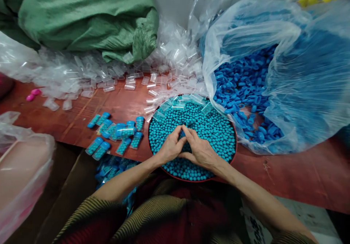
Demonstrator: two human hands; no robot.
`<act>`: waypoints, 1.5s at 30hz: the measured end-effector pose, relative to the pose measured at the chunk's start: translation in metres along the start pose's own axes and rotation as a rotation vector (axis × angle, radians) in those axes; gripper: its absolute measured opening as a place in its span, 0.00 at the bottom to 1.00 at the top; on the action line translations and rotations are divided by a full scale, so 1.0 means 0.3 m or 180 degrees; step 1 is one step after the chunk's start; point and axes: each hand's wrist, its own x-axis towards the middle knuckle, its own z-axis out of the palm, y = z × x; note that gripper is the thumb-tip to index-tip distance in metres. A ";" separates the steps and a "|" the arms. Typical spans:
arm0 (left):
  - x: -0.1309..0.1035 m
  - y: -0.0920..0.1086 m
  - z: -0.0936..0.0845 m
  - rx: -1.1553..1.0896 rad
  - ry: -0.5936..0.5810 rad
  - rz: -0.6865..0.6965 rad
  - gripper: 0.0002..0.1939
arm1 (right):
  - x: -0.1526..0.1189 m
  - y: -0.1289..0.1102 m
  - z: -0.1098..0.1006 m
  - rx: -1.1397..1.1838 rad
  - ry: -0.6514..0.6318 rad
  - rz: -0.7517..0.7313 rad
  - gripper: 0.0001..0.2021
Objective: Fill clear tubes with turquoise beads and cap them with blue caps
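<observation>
A round red-rimmed tray (235,147) full of small teal balls (218,131) sits at the table's front edge. Over its middle, my left hand (172,145) and my right hand (201,149) meet at the fingertips. Both hands are closed around something small and dark blue, mostly hidden by the fingers. Several clear tubes (178,106) lie on the balls at the tray's far side. Left of the tray are several filled tubes with blue caps (125,131).
Clear empty tubes (175,54) are heaped along the back, partly under a green sack (90,18). At the right, a plastic bag (308,73) lies open with blue caps (246,80) inside. More filled tubes (109,169) lie below the table edge. Two pink pieces (33,94) rest at left.
</observation>
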 end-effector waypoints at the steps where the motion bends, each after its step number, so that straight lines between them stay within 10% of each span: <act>1: -0.007 -0.003 -0.039 0.0127 0.0044 -0.0004 0.12 | -0.003 0.012 -0.011 0.0070 0.0023 -0.0019 0.39; 7: -0.103 -0.092 -0.339 0.1387 0.1119 -0.0433 0.19 | -0.020 0.143 -0.043 0.0229 0.0487 0.0448 0.14; 11: -0.148 -0.133 -0.412 0.2730 0.1740 -0.0629 0.21 | 0.036 0.163 -0.052 -0.0323 0.0435 0.0431 0.16; 14: -0.126 -0.117 -0.343 0.2776 0.1778 -0.0111 0.18 | 0.117 0.142 -0.055 -0.0936 0.0092 0.0214 0.18; 19: -0.013 -0.055 -0.140 0.1728 0.0671 0.0589 0.15 | 0.188 0.149 -0.040 -0.1320 -0.0352 0.0115 0.13; 25: 0.119 -0.028 0.006 0.1253 -0.0103 0.0554 0.25 | 0.122 0.187 -0.027 0.0331 0.0395 0.0152 0.15; 33: 0.156 -0.078 0.056 0.0744 -0.0231 0.0033 0.18 | 0.080 0.176 -0.050 0.0778 0.0316 0.0263 0.16; 40: 0.168 -0.086 0.061 0.0464 -0.0271 -0.0311 0.19 | 0.098 0.279 -0.262 -0.0885 0.0774 0.2299 0.23; 45: 0.167 -0.084 0.061 0.0333 -0.0187 -0.0407 0.16 | 0.120 0.402 -0.276 -0.0895 0.0488 0.2389 0.16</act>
